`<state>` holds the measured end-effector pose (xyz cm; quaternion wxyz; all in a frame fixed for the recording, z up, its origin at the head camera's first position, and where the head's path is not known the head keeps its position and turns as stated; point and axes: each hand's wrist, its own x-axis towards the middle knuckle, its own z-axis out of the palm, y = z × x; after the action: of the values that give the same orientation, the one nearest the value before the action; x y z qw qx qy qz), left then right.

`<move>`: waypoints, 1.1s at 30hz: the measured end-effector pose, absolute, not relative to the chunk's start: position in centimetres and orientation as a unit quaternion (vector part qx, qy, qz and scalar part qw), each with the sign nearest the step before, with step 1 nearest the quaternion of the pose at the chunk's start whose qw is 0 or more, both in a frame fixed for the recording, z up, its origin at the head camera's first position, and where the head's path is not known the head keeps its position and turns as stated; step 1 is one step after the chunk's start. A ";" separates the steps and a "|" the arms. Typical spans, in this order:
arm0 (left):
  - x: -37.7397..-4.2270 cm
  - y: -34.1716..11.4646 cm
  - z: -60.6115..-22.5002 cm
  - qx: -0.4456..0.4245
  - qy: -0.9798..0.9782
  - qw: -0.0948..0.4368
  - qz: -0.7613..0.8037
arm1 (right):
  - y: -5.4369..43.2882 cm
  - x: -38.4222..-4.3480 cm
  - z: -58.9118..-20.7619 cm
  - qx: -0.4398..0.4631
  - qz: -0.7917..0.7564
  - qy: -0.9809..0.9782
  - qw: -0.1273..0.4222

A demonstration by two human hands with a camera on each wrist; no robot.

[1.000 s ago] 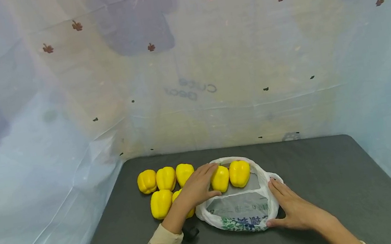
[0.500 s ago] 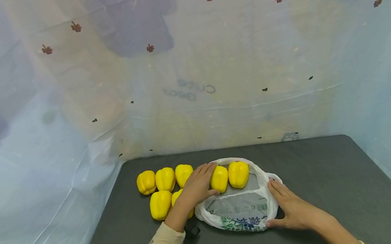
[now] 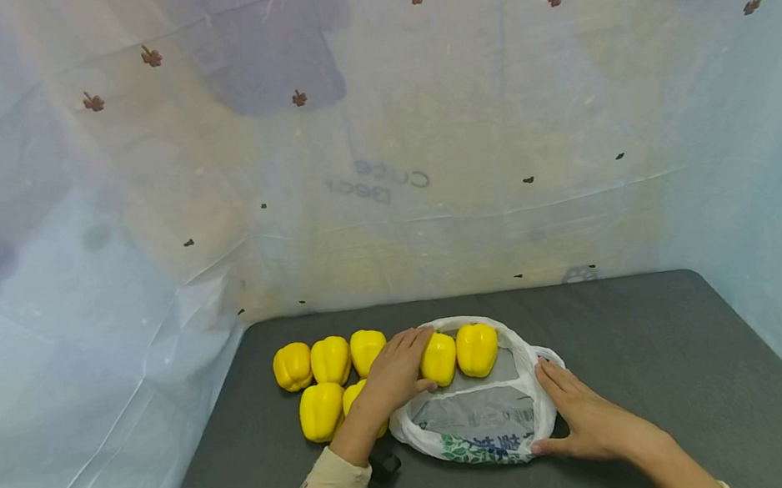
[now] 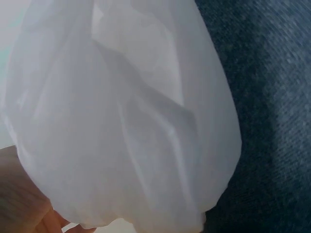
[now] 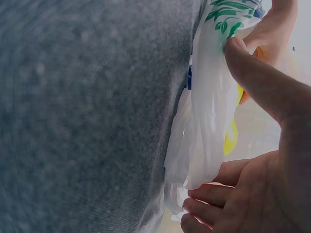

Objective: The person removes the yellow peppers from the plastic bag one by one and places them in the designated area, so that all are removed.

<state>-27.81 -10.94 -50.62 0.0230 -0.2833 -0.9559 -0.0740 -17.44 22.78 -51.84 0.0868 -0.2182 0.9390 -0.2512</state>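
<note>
A white plastic bag (image 3: 446, 449) with green leaf print and blue lettering lies on the dark table, its mouth spread wide. Two yellow bell peppers sit inside its far part, one at the right (image 3: 478, 350) and another (image 3: 442, 359) beside my left fingers. My left hand (image 3: 397, 371) lies along the bag's left rim, fingers extended. In the left wrist view the white plastic (image 4: 97, 121) covers most of that hand. Along the right side of the bag rests my right hand (image 3: 590, 419), fingers straight and thumb spread toward the near rim. In the right wrist view, its thumb touches the plastic (image 5: 209, 107).
Left of the bag, several more yellow bell peppers (image 3: 322, 412) stand in two rows on the table (image 3: 632, 334). My left forearm partly covers one pepper (image 3: 353, 393). A pale printed sheet (image 3: 463, 115) hangs behind and along both sides.
</note>
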 end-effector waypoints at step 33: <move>-26.0 -12.2 -49.9 -0.308 -0.945 0.052 -0.099 | 22.8 -17.4 -51.8 -0.214 -0.255 0.939 0.090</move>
<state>-26.02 -12.16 -49.87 0.0522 -0.3076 -0.9450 -0.0987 -17.43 22.77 -51.80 0.0905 -0.2145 0.9385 -0.2550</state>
